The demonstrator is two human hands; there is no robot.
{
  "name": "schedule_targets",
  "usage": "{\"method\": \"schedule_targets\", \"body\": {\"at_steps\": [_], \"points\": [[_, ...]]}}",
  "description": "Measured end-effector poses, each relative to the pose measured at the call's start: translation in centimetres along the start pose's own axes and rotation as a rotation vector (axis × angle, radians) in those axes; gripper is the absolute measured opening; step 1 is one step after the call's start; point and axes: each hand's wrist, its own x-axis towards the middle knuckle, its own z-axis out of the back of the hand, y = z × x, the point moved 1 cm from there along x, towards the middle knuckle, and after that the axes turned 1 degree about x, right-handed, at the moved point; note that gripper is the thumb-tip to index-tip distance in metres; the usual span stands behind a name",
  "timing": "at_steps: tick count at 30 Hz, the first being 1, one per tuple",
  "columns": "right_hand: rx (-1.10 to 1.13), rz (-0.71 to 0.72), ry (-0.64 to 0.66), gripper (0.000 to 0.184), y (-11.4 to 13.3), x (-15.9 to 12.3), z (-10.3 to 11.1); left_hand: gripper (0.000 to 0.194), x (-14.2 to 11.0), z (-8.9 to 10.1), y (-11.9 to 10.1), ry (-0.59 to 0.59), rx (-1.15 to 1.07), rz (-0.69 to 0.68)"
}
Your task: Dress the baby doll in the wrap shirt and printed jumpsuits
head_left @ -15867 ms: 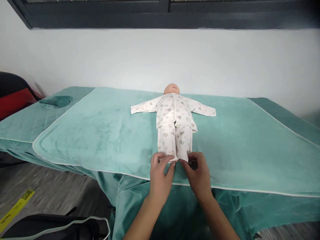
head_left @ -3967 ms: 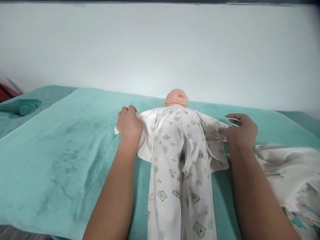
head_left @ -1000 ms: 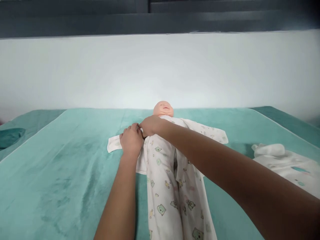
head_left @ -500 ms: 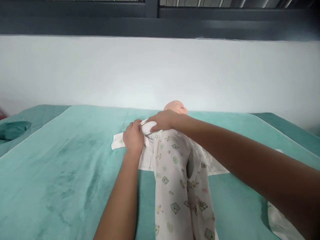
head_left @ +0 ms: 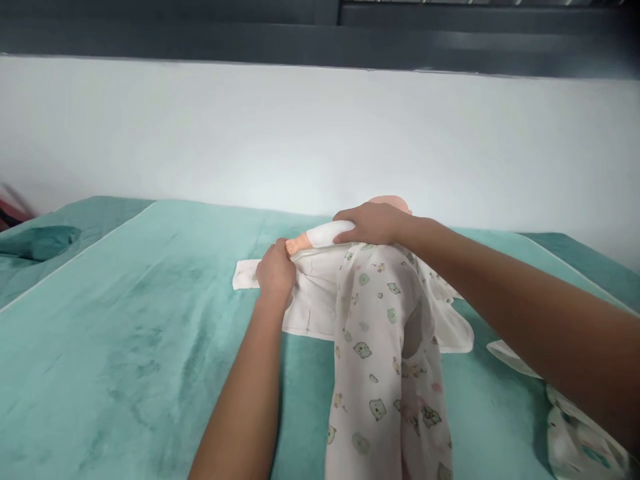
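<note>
A baby doll (head_left: 395, 203) lies on its back on a teal blanket (head_left: 125, 320), dressed in white trousers with small animal prints (head_left: 385, 347). An open white shirt (head_left: 310, 310) is spread under it. My right hand (head_left: 370, 223) reaches across the doll's chest and grips its bare left-side arm (head_left: 313, 238), lifting it off the blanket. My left hand (head_left: 275, 270) is closed on the shirt's sleeve opening just below the doll's small hand. The doll's head is mostly hidden behind my right hand.
A second white printed garment (head_left: 575, 427) lies crumpled at the right edge. A folded teal cloth (head_left: 37, 241) sits at the far left. A white wall rises behind the table, with a dark window frame (head_left: 320, 33) above it.
My right hand has pulled the doll's arm out and raised it, so its small hand now shows past the cloth. My left hand stays on the sleeve. The view has shifted slightly left.
</note>
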Motion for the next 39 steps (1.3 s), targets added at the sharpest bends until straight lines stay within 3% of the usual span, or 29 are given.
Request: {"method": "schedule_targets", "body": {"at_steps": [4, 8, 13, 16, 20, 23, 25, 29, 34, 37, 39], "points": [[0.040, 0.024, 0.029, 0.047, 1.6, 0.6, -1.5, 0.055, -0.2, 0.0, -1.0, -0.148, 0.115, -0.190], [0.049, 0.073, 0.070, 0.041, 2.8, 2.1, -3.1, 0.049, -0.3, 0.0, -1.2, -0.055, 0.189, -0.335], [0.094, 0.046, 0.035, 0.053, 2.7, 3.4, -3.6, 0.043, 0.0, 0.4, -0.5, -0.084, 0.223, -0.250], [0.171, 0.028, -0.084, 0.045, 2.3, 2.5, -3.3, 0.043, 0.3, 0.5, -0.1, -0.083, 0.228, -0.188], [0.390, -0.038, -0.373, 0.032, 0.4, -1.3, -4.3, 0.045, 0.6, 0.4, 0.3, -0.098, 0.239, -0.110], [0.543, -0.165, -0.582, 0.035, -2.4, -4.9, -7.6, 0.045, 0.6, 0.1, 0.4, -0.071, 0.277, -0.071], [0.523, -0.244, -0.655, 0.039, -4.5, -7.0, -10.2, 0.047, 0.6, -0.1, 0.3, -0.044, 0.301, -0.064], [0.314, -0.331, -0.658, 0.047, -7.6, -9.0, -13.3, 0.045, 0.4, -0.2, 0.1, -0.018, 0.290, -0.072], [0.414, -0.492, -0.675, 0.046, -8.7, -8.7, -12.8, 0.055, -0.7, 0.5, -0.9, -0.028, 0.255, -0.092], [0.426, -0.569, -0.662, 0.044, -8.9, -8.5, -12.6, 0.054, -2.3, 1.5, -3.5, -0.079, 0.127, -0.265], [0.427, -0.595, -0.652, 0.044, -9.2, -8.5, -12.6, 0.046, -3.6, 1.8, -6.6, -0.013, -0.016, -0.454]]}}
